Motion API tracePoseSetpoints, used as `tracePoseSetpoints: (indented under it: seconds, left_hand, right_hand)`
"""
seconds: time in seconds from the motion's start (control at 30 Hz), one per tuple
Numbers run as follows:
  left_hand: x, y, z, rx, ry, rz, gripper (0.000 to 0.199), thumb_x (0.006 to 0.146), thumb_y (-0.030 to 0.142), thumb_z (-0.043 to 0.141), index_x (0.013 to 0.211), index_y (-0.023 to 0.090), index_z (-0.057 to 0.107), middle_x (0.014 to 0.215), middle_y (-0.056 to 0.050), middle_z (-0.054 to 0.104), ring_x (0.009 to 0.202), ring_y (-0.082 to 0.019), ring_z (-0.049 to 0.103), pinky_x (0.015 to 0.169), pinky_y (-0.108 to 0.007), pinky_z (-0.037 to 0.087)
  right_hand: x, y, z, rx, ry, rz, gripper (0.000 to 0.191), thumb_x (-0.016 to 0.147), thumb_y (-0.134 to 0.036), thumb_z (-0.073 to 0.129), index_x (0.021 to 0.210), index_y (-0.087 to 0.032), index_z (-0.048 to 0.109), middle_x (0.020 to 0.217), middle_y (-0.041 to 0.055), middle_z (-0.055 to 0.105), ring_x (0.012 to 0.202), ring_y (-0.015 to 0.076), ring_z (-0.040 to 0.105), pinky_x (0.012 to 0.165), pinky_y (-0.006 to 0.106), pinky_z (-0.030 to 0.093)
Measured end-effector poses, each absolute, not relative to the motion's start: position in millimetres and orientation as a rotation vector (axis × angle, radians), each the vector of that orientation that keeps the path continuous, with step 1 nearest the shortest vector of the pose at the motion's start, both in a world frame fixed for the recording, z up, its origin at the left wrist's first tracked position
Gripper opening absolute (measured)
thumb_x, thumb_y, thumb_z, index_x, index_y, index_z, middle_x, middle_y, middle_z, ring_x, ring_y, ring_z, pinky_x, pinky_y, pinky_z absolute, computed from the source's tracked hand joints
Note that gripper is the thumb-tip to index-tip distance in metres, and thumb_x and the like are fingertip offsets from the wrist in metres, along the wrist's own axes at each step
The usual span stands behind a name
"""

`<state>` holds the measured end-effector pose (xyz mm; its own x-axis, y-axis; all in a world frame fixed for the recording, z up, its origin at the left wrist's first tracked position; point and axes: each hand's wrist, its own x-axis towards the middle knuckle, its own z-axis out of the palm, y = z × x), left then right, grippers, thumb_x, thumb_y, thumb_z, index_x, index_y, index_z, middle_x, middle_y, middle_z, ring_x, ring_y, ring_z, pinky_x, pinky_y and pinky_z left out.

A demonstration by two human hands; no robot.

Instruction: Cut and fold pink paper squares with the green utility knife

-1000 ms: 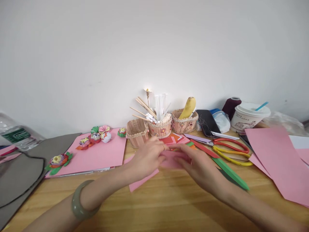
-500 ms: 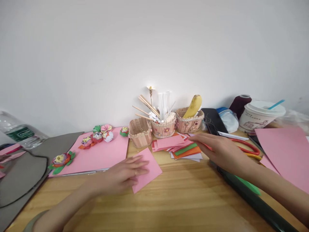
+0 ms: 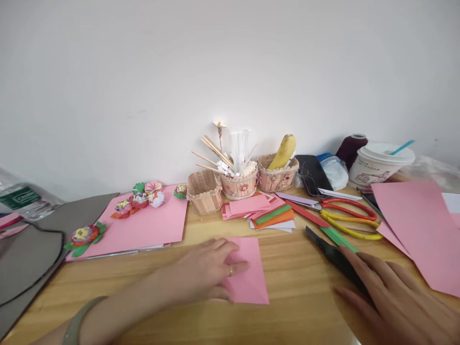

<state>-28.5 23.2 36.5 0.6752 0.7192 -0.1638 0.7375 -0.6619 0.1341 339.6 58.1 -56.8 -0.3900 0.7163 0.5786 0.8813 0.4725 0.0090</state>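
Note:
My left hand point(image 3: 215, 270) lies with fingers spread on a small pink sheet of paper point(image 3: 253, 282), covering its left part against the wooden table. Over on the right, my right hand point(image 3: 395, 297) reaches across a long dark tool with a narrow flat tip point(image 3: 332, 254). Its thumb and forefinger are apart on either side of the tool, and the far end is hidden under the hand. Green and red paper strips point(image 3: 336, 235) lie just beyond, by scissors point(image 3: 354, 220) with red and yellow handles.
Cut paper pieces point(image 3: 271, 213) lie in front of three small wooden baskets point(image 3: 204, 196), one holding a banana point(image 3: 283, 152). Folded paper flowers point(image 3: 140, 200) rest on a pink sheet point(image 3: 158, 225) at left. A lidded cup point(image 3: 377, 167) and larger pink paper point(image 3: 420, 230) are at right.
My left hand and the pink sheet have moved right and nearer, and the sheet has turned. My right hand has drawn back from above the cut papers to the dark tool, uncovering the scissors.

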Motion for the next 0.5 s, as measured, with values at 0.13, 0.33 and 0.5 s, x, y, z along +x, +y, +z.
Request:
tracePoseSetpoints:
  seconds: [0.13, 0.33, 0.5]
  left_hand:
    - [-5.1, 22.1, 18.9, 2.826, 1.110, 0.122, 0.045, 0.086, 0.046, 0.062, 0.118, 0.013, 0.060, 0.122, -0.015, 0.060, 0.114, -0.028, 0.056, 0.093, -0.039, 0.049]
    - [-3.9, 3.0, 6.5, 3.000, 1.083, 0.549, 0.038, 0.102, 0.036, 0.032, 0.105, 0.015, 0.064, 0.114, -0.004, 0.068, 0.104, -0.016, 0.063, 0.095, -0.026, 0.045]
    - [1.2, -35.1, -16.3, 3.364, 1.261, 0.492, 0.030, 0.099, 0.028, 0.037, 0.108, 0.016, 0.063, 0.114, -0.002, 0.069, 0.108, -0.017, 0.060, 0.089, -0.026, 0.044]
  right_hand:
    - [302.3, 39.0, -21.4, -0.890, -2.491, -0.636, 0.042, 0.094, -0.038, 0.039, 0.123, -0.016, 0.058, 0.117, 0.0123, 0.065, 0.101, 0.0251, 0.064, 0.078, 0.037, 0.055]
    - [247.4, 17.6, 6.5, -0.337, -2.771, -0.643, 0.052, 0.092, -0.047, 0.039, 0.122, -0.010, 0.060, 0.125, 0.0093, 0.061, 0.110, 0.0208, 0.061, 0.079, 0.031, 0.057]
    - [253.6, 5.8, -19.7, -0.246, -2.677, -0.773, 0.041, 0.090, -0.014, 0.033, 0.116, -0.019, 0.063, 0.118, 0.0000, 0.066, 0.103, 0.0148, 0.064, 0.073, 0.025, 0.057]
